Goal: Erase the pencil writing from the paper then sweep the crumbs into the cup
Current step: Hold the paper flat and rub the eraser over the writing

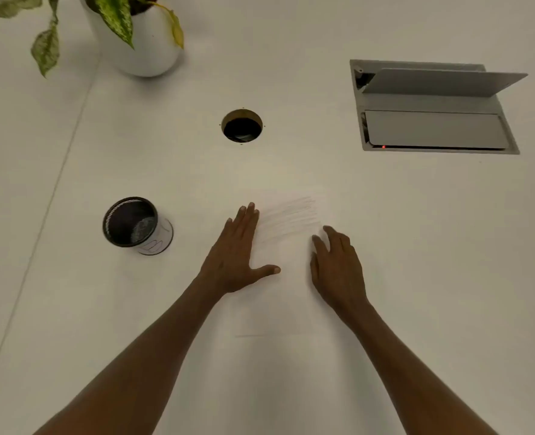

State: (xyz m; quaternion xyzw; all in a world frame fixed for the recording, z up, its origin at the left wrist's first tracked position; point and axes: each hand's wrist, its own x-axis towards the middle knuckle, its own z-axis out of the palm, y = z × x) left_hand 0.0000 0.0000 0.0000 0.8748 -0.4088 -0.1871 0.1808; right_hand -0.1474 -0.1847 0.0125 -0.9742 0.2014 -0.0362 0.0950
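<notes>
- Head view: my left hand (239,252) lies flat, pinning the flimsy paper (286,262).
- Right hand (338,265) loosely curled; can't tell if it's holding anything.
- Cup (137,226) looks light, tippy.

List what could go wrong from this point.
1. The left hand presses only the left edge of the paper; rubbing could shift or crease it.
2. The pencil marks are faint, so some may be missed.
3. The cup stands apart to the left; crumbs could scatter on the table.
</notes>
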